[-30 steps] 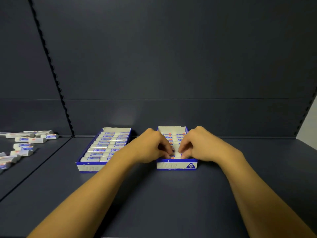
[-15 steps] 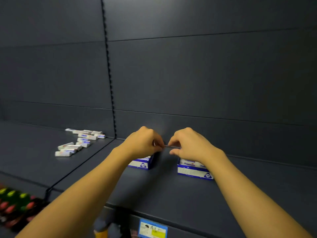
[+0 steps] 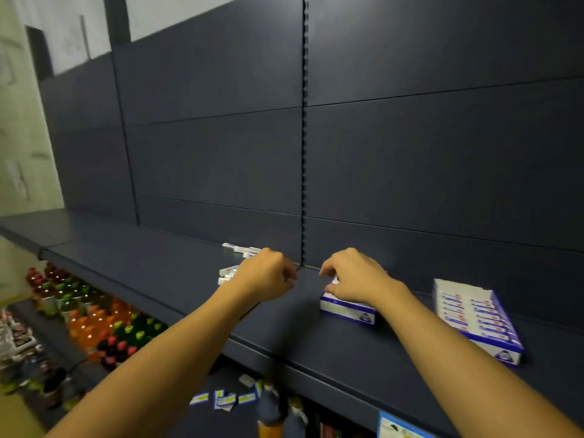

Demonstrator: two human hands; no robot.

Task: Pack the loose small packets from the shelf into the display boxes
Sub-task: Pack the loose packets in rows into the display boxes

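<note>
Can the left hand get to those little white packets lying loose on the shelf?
Probably yes. The left hand hovers above the shelf right beside the loose packets, with nothing standing between them. Its fingers are loosely curled and hold nothing, so a short reach further left should do.

Dark slotted upright (image 3: 304,128) running down the back panel at twelve o'clock. Rows of bottles with red, orange and green caps (image 3: 94,317) at eight o'clock, on a lower level. Small blue-and-yellow price tags (image 3: 226,399) scattered at six o'clock. Pale wall (image 3: 22,121) at ten o'clock.
</note>
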